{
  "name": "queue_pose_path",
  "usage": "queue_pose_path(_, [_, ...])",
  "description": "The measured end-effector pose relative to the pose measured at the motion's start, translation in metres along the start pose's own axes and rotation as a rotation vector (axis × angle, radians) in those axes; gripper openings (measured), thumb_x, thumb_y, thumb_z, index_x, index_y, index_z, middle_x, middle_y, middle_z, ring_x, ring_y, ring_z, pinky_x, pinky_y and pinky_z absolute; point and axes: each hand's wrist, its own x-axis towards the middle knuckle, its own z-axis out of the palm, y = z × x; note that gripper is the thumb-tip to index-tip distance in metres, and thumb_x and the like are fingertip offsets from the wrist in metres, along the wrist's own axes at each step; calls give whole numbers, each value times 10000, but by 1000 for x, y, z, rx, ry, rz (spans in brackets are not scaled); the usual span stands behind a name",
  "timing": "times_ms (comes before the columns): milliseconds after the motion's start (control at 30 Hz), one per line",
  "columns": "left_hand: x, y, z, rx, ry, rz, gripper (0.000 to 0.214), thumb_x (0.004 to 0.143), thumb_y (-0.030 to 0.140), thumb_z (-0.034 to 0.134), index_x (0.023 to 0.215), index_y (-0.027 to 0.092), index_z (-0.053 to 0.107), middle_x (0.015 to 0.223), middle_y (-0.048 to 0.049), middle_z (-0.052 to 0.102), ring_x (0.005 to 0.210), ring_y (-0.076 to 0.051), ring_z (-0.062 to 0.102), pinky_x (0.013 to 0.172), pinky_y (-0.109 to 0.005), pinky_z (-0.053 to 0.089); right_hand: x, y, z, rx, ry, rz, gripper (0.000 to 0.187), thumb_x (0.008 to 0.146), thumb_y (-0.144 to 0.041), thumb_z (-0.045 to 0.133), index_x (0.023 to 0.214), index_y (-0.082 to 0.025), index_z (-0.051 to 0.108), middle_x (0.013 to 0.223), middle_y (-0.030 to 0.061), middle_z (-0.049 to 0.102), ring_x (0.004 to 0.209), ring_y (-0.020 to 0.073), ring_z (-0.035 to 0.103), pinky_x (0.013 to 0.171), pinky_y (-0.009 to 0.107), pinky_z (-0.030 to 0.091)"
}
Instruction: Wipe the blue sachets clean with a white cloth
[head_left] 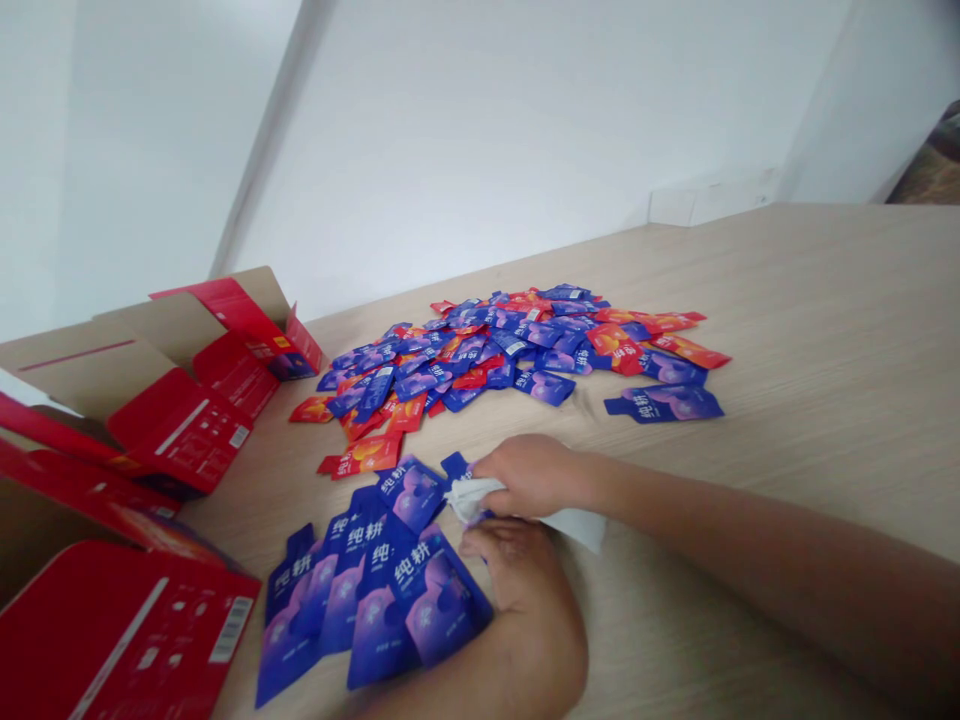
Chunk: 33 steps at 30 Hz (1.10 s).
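Observation:
My left hand (517, 585) comes up from the bottom edge and is closed on a fan of several purple pouches (375, 590) that lie spread on the wooden table (810, 380). Just above it, my right hand (534, 475) is closed on a white cloth (470, 497), pressing it onto the top pouch of the fan. More of the cloth shows under my right wrist. A big loose heap of purple and red pouches (510, 345) lies further back on the table.
Open red cardboard boxes (180, 420) stand at the left, with another red box (112, 630) at the bottom left corner. One purple pouch (664, 403) lies apart at the heap's right. A white wall rises behind the table.

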Motion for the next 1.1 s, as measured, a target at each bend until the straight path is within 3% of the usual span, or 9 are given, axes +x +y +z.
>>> queue_pose_path(133, [-1,-2,-2,8,45,-7,376,771,-19,317,976,50,625,843,-252,676,737,-331,651,654,-409,408,1,9,-2,-63,43,42,346,799,-434,453,1010,-222,628,918,103,677,838,254,613,628,310,403])
queue_pose_path(267, [0,0,2,-11,45,-4,376,754,-30,330,959,25,641,861,-246,673,761,-331,642,672,-419,414,-3,1,-8,-42,82,-38,341,810,-443,443,999,-224,623,910,91,675,825,241,611,621,299,396])
queue_pose_path(400, [-1,3,4,-47,21,9,384,732,-32,357,978,10,649,937,-231,664,830,-328,626,718,-433,412,-3,-5,-6,17,-16,-109,343,821,-466,433,967,-232,637,907,80,680,807,230,618,599,283,391])
queue_pose_path(667, [0,0,0,-7,19,8,365,777,-5,330,990,53,621,835,-236,680,747,-331,648,661,-416,401,1,14,-10,-35,3,13,325,832,-409,449,1052,-233,610,967,91,673,883,239,608,665,301,398])
queue_pose_path(867, [3,3,2,-40,-47,-22,406,760,-20,303,959,-7,657,902,-251,674,816,-330,641,702,-422,420,-3,-4,-6,-3,17,-119,297,839,-398,419,1000,-242,613,926,67,677,835,234,617,614,290,392])
queue_pose_path(1100, [-1,1,0,22,47,-2,391,761,-27,309,974,68,623,827,-229,685,747,-325,652,661,-408,410,1,19,-6,-37,31,1,327,819,-413,449,1035,-236,619,950,91,677,858,246,612,628,298,391])
